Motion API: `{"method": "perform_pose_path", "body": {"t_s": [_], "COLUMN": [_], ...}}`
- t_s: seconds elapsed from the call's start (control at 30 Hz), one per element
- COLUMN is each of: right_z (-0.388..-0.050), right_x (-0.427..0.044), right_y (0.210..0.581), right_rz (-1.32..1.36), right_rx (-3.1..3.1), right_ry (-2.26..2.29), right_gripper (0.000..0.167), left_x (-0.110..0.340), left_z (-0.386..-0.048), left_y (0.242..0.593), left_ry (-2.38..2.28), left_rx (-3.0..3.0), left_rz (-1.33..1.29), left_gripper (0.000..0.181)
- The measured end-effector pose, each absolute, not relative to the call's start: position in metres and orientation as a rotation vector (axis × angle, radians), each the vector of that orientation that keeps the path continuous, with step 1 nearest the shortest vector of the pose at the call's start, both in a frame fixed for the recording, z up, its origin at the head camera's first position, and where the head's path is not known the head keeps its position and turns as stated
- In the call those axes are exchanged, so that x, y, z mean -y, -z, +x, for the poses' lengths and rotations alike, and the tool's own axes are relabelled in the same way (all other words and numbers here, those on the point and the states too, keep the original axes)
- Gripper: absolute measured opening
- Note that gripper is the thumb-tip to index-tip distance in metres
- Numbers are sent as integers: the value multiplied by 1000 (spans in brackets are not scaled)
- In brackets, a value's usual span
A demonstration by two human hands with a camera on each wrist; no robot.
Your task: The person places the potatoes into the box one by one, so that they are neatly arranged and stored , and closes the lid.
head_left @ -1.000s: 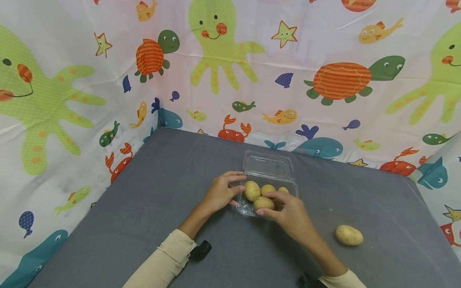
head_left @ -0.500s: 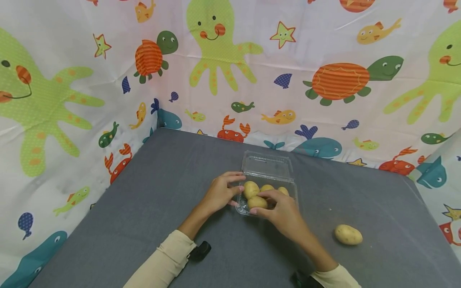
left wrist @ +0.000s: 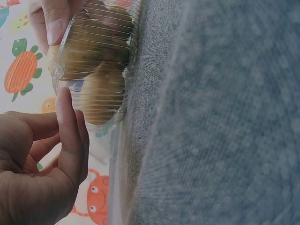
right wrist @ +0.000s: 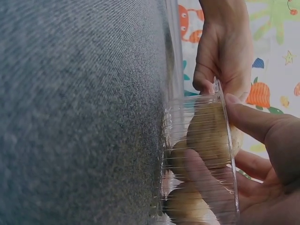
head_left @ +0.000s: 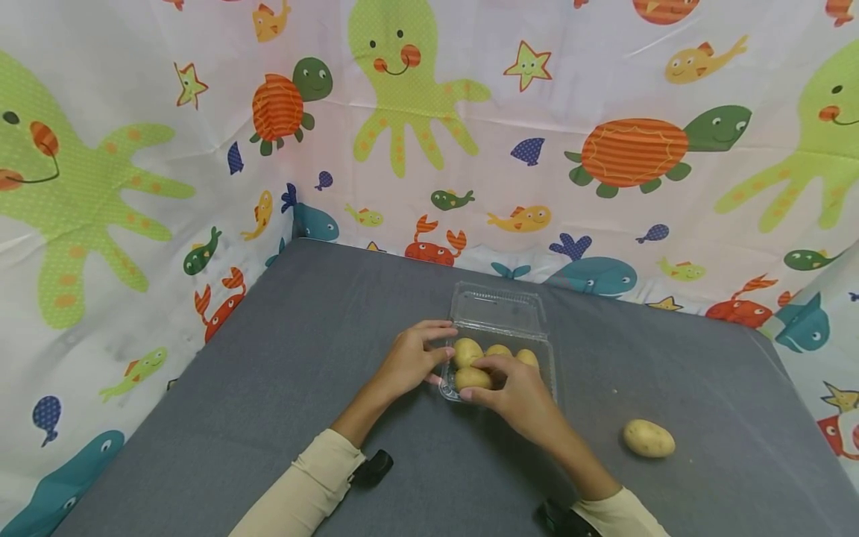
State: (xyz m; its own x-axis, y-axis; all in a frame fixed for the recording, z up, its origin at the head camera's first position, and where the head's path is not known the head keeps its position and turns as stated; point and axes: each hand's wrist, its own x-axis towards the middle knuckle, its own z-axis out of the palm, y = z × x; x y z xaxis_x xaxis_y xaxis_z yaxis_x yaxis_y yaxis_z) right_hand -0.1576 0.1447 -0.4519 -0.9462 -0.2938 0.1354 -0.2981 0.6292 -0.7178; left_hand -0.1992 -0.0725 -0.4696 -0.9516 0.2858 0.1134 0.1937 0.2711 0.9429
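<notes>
Pinching front-left potato point(head_left: 472, 378) in clear clamshell point(head_left: 498, 309) with right hand point(head_left: 522, 391), touching its left side with left hand point(head_left: 412, 359), fingers loose.

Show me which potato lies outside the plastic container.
The lone potato on the grey cloth, to the right of the right hand; the other visible potatoes are in the open clear clamshell.
</notes>
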Motion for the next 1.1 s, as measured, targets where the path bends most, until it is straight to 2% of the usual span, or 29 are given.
{"method": "perform_pose_path", "body": {"t_s": [1.1], "right_z": [-156], "right_x": [-144], "right_y": [451], "right_rz": [539], "right_rx": [2920], "right_ry": [-1308], "right_gripper": [39], "left_x": [72], "left_z": [-200], "left_y": [470], "left_ry": [-1786], "left_rx": [-2445], "left_rz": [470], "left_gripper": [38]}}
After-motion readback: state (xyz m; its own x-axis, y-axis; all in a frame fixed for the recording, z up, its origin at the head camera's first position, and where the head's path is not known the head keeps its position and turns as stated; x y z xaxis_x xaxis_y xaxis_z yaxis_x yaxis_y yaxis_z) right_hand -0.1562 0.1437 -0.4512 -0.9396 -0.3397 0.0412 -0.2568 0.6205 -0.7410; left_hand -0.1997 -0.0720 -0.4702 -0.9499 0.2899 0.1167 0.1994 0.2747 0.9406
